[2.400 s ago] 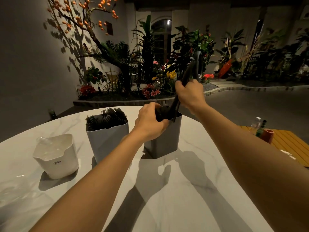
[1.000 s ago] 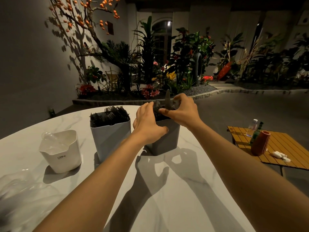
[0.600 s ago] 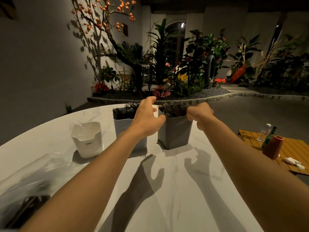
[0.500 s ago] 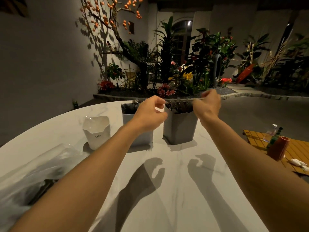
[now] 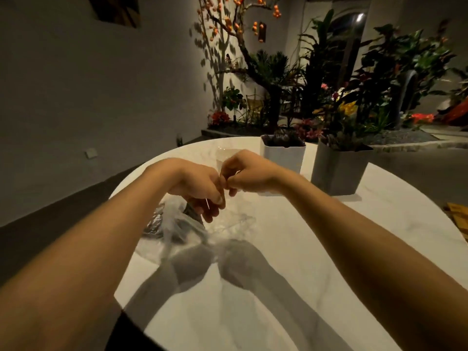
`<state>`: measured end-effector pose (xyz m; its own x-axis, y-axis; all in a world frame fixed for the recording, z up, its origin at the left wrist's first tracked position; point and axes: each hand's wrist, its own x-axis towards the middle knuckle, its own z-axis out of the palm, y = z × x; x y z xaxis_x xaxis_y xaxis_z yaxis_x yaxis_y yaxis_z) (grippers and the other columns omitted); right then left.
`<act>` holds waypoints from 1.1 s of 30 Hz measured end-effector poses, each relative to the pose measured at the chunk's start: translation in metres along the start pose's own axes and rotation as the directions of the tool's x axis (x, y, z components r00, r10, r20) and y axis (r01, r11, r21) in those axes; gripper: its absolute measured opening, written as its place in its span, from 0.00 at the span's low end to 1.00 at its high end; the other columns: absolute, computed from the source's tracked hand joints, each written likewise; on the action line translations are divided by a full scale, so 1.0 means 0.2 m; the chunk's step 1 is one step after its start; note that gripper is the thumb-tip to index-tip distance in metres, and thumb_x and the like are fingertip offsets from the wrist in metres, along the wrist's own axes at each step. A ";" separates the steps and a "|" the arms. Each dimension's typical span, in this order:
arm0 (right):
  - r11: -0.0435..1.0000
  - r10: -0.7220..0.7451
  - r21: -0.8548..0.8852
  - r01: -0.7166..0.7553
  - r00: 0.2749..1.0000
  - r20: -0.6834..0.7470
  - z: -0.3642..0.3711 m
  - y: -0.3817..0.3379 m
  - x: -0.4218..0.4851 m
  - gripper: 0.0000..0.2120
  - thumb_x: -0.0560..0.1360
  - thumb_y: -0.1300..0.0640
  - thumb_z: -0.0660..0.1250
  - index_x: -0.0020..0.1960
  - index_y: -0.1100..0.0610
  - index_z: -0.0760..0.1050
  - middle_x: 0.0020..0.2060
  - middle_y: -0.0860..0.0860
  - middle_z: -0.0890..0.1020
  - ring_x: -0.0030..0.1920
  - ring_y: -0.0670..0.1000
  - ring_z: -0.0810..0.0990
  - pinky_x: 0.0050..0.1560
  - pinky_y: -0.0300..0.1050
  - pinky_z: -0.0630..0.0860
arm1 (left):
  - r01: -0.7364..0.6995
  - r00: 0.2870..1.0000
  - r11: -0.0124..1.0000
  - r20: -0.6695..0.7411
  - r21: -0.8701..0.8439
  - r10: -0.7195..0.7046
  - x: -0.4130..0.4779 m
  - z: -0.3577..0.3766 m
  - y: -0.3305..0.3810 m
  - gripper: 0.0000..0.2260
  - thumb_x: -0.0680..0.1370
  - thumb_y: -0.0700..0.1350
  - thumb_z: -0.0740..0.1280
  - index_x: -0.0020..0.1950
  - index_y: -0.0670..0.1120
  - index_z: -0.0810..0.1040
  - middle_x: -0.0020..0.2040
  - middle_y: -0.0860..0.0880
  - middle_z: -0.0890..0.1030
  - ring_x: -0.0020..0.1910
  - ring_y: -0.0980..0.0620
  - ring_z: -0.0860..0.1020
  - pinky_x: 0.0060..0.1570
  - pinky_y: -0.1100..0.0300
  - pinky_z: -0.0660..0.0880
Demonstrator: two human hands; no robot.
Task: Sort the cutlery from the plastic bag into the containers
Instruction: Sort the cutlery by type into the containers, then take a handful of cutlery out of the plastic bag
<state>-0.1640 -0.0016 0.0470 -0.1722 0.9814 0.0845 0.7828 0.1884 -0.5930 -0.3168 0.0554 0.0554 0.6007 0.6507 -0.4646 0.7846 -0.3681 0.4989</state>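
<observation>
Now your left hand (image 5: 200, 187) and right hand (image 5: 249, 173) meet with curled fingers over the crumpled clear plastic bag (image 5: 174, 228), near left; whether they pinch it, I cannot tell. Next you must open its mouth and reach inside.

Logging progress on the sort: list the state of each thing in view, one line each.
white container: upright, holds dark cutlery.
grey container: upright, also holds cutlery.
plastic bag: crumpled on the table, dark cutlery showing inside.
left hand: fingers curled, seems to pinch the bag's film.
right hand: fingers curled, seems to pinch the film too.
</observation>
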 end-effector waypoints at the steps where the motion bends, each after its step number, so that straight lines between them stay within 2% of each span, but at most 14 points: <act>1: 1.000 0.000 -0.025 0.001 1.000 0.025 0.07 -0.01 0.03 0.07 0.78 0.64 0.66 0.50 0.58 0.82 0.41 0.49 0.84 0.40 0.45 0.85 0.40 0.34 0.77 | -0.005 0.998 1.000 -0.065 0.015 0.006 -0.01 0.01 -0.07 0.09 0.83 0.36 0.62 0.58 0.40 0.81 0.51 0.43 0.86 0.48 0.47 0.86 0.50 0.56 0.83; 3: 0.998 0.016 -0.061 -0.012 0.998 0.063 0.19 -0.03 0.08 0.08 0.78 0.62 0.67 0.54 0.58 0.83 0.43 0.51 0.85 0.44 0.48 0.85 0.47 0.39 0.80 | -0.011 0.982 0.990 -0.186 0.143 0.038 -0.01 0.03 -0.19 0.10 0.81 0.37 0.64 0.55 0.44 0.83 0.49 0.48 0.86 0.47 0.50 0.84 0.48 0.58 0.80; 7: 0.982 0.044 -0.187 -0.027 0.995 0.086 0.36 -0.02 0.15 0.15 0.77 0.66 0.64 0.60 0.58 0.83 0.54 0.53 0.85 0.53 0.54 0.83 0.57 0.49 0.80 | 0.053 0.968 0.953 -0.251 0.299 0.025 -0.02 0.07 -0.39 0.14 0.77 0.39 0.63 0.49 0.58 0.80 0.52 0.54 0.84 0.51 0.50 0.80 0.57 0.51 0.78; 9: 0.971 0.046 -0.237 -0.023 0.995 0.091 0.40 -0.01 0.18 0.19 0.74 0.68 0.61 0.61 0.58 0.82 0.58 0.53 0.84 0.57 0.55 0.82 0.60 0.52 0.79 | 0.119 0.963 0.936 -0.268 0.332 -0.027 -0.02 0.08 -0.45 0.16 0.76 0.42 0.64 0.60 0.57 0.79 0.61 0.52 0.82 0.56 0.49 0.79 0.61 0.50 0.77; 11: 0.968 0.059 -0.250 -0.037 0.995 0.081 0.43 0.01 0.21 0.20 0.75 0.68 0.61 0.63 0.57 0.81 0.60 0.54 0.83 0.59 0.55 0.81 0.61 0.52 0.78 | 0.187 0.954 0.921 -0.288 0.343 -0.086 -0.02 0.07 -0.51 0.28 0.74 0.44 0.66 0.75 0.58 0.70 0.69 0.50 0.77 0.64 0.45 0.76 0.65 0.48 0.75; 13: 0.962 0.079 -0.265 -0.061 0.995 0.058 0.46 0.03 0.25 0.20 0.75 0.67 0.62 0.64 0.57 0.80 0.61 0.54 0.82 0.59 0.55 0.80 0.62 0.52 0.78 | 0.223 0.943 0.918 -0.310 0.328 -0.118 -0.02 0.06 -0.56 0.34 0.76 0.47 0.67 0.80 0.62 0.60 0.75 0.49 0.72 0.69 0.42 0.73 0.67 0.47 0.73; 16: 0.950 0.135 -0.282 -0.134 0.991 -0.014 0.50 0.08 0.32 0.14 0.75 0.62 0.67 0.60 0.59 0.82 0.56 0.55 0.84 0.55 0.56 0.81 0.58 0.53 0.80 | 0.256 0.914 0.902 -0.391 0.347 -0.109 -0.02 0.05 -0.58 0.28 0.81 0.53 0.64 0.80 0.59 0.60 0.74 0.47 0.73 0.64 0.43 0.77 0.60 0.50 0.76; 18: 0.947 0.183 -0.254 -0.195 0.981 -0.070 0.53 0.11 0.36 0.11 0.74 0.60 0.68 0.53 0.62 0.83 0.50 0.56 0.85 0.49 0.56 0.83 0.53 0.55 0.82 | 0.306 0.898 0.873 -0.419 0.379 -0.132 -0.01 0.05 -0.56 0.22 0.80 0.53 0.66 0.73 0.55 0.69 0.65 0.47 0.78 0.54 0.45 0.79 0.48 0.53 0.77; 20: 0.948 0.232 -0.195 -0.250 0.966 -0.111 0.55 0.13 0.39 0.10 0.72 0.60 0.68 0.47 0.65 0.83 0.44 0.58 0.86 0.45 0.57 0.84 0.49 0.56 0.83 | 0.373 0.877 0.829 -0.450 0.417 -0.168 0.00 0.06 -0.54 0.18 0.77 0.51 0.68 0.66 0.52 0.74 0.57 0.48 0.79 0.50 0.46 0.78 0.44 0.53 0.74; 23: 0.938 0.288 -0.166 -0.306 0.950 -0.121 0.58 0.15 0.44 0.12 0.72 0.57 0.68 0.38 0.66 0.78 0.36 0.58 0.82 0.37 0.56 0.78 0.37 0.50 0.77 | 0.427 0.842 0.809 -0.505 0.404 -0.192 0.04 0.08 -0.54 0.18 0.76 0.49 0.69 0.65 0.50 0.74 0.54 0.48 0.77 0.50 0.46 0.75 0.45 0.52 0.72; 26: 0.928 0.315 -0.172 -0.329 0.943 -0.107 0.61 0.15 0.48 0.18 0.75 0.48 0.69 0.39 0.64 0.78 0.38 0.57 0.82 0.40 0.56 0.79 0.36 0.46 0.72 | 0.428 0.825 0.824 -0.533 0.371 -0.188 0.09 0.09 -0.57 0.23 0.76 0.50 0.70 0.70 0.48 0.70 0.62 0.46 0.76 0.58 0.44 0.74 0.52 0.50 0.75; 28: 0.920 0.338 -0.175 -0.350 0.936 -0.093 0.63 0.16 0.51 0.20 0.76 0.43 0.68 0.36 0.59 0.74 0.35 0.53 0.79 0.39 0.54 0.78 0.34 0.44 0.70 | 0.416 0.816 0.837 -0.552 0.355 -0.172 0.11 0.09 -0.58 0.26 0.77 0.52 0.70 0.73 0.48 0.67 0.66 0.44 0.74 0.63 0.42 0.74 0.55 0.49 0.76; 30: 0.909 0.363 -0.187 -0.373 0.928 -0.088 0.67 0.15 0.53 0.20 0.73 0.37 0.67 0.35 0.52 0.71 0.35 0.50 0.78 0.42 0.54 0.78 0.40 0.46 0.74 | 0.401 0.814 0.850 -0.559 0.343 -0.159 0.13 0.09 -0.59 0.28 0.77 0.51 0.71 0.74 0.48 0.67 0.67 0.44 0.73 0.65 0.42 0.73 0.57 0.49 0.76; 33: 0.878 0.418 -0.215 -0.427 0.904 -0.085 0.71 0.13 0.54 0.29 0.63 0.25 0.59 0.43 0.50 0.76 0.47 0.52 0.81 0.53 0.58 0.78 0.57 0.57 0.77 | 0.392 0.827 0.853 -0.539 0.345 -0.162 0.16 0.09 -0.60 0.27 0.76 0.49 0.71 0.74 0.49 0.68 0.68 0.43 0.73 0.65 0.42 0.74 0.59 0.48 0.77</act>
<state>-0.2470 0.1036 -0.0737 0.2224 0.9694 -0.1038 0.8899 -0.2453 -0.3845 -0.3894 0.1074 -0.0328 0.2867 0.9554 -0.0703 0.9576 -0.2880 -0.0095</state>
